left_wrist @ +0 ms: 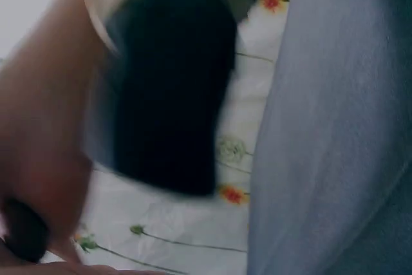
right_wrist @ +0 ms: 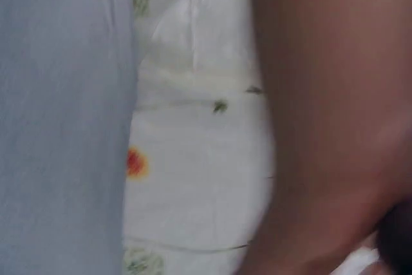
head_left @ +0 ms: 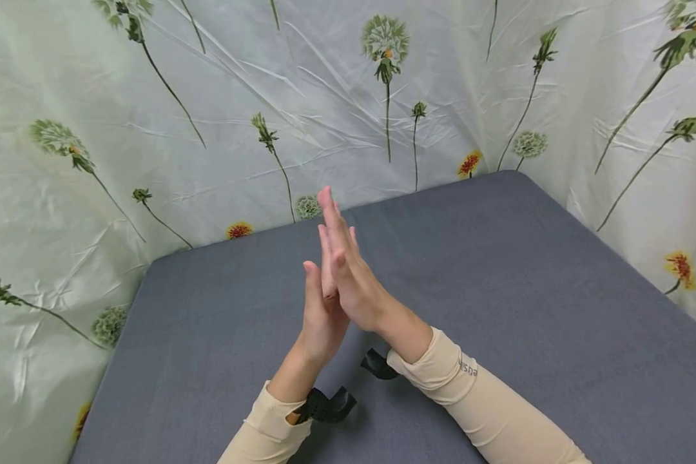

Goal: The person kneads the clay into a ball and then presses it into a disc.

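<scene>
My left hand [head_left: 323,322] and right hand [head_left: 354,283] meet palm to palm above the grey surface in the head view. Fingers on both are straight and point up and away from me. The right hand lies partly in front of the left one's fingers, so part of the contact is hidden. No object shows between the palms. A black curved strap piece [head_left: 330,406] sits at the left wrist, and another black piece [head_left: 378,364] at the right. In the left wrist view a blurred black piece [left_wrist: 174,88] fills the middle; the right wrist view shows a blurred forearm [right_wrist: 328,107].
A grey cloth-covered table [head_left: 220,335] spreads beneath the hands. Around its back and sides hangs a pale curtain [head_left: 325,84] printed with dandelions and orange flowers. Cream sleeves [head_left: 487,406] cover both forearms.
</scene>
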{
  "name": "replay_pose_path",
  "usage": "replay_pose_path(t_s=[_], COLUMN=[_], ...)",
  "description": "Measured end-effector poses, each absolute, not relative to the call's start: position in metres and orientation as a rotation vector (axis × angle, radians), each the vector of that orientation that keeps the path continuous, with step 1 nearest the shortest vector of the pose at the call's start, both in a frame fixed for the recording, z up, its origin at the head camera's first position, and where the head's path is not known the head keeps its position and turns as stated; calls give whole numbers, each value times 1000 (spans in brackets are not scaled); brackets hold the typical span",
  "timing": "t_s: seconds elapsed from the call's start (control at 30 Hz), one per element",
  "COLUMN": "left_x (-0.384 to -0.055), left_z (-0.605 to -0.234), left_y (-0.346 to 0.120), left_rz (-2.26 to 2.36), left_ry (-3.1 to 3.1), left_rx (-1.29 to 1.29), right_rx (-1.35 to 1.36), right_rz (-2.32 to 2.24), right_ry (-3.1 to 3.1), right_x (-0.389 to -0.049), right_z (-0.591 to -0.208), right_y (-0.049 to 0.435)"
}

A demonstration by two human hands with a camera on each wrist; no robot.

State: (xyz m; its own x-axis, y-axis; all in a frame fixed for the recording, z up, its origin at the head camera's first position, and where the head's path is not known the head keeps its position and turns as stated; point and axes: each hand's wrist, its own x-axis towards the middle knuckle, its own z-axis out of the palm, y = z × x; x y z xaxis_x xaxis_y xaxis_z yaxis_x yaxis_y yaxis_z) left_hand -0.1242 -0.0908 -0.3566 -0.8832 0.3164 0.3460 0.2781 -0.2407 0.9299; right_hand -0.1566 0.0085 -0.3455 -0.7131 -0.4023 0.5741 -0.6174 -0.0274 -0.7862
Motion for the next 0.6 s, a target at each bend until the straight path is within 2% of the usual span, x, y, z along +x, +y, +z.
replay_pose_path(t_s=[0.23,0.6], left_x=[-118,-130], left_z=[-344,-343], left_y=[-101,-124], left_rz=[2392,2531], left_ry=[1961,2101], left_rx=[771,527], right_rx=[1061,1274], right_rz=[2000,1819], right_ry=[-2153,-2251], right_x=[-170,-137], right_z=[-367,-364], right_y=[0,-16])
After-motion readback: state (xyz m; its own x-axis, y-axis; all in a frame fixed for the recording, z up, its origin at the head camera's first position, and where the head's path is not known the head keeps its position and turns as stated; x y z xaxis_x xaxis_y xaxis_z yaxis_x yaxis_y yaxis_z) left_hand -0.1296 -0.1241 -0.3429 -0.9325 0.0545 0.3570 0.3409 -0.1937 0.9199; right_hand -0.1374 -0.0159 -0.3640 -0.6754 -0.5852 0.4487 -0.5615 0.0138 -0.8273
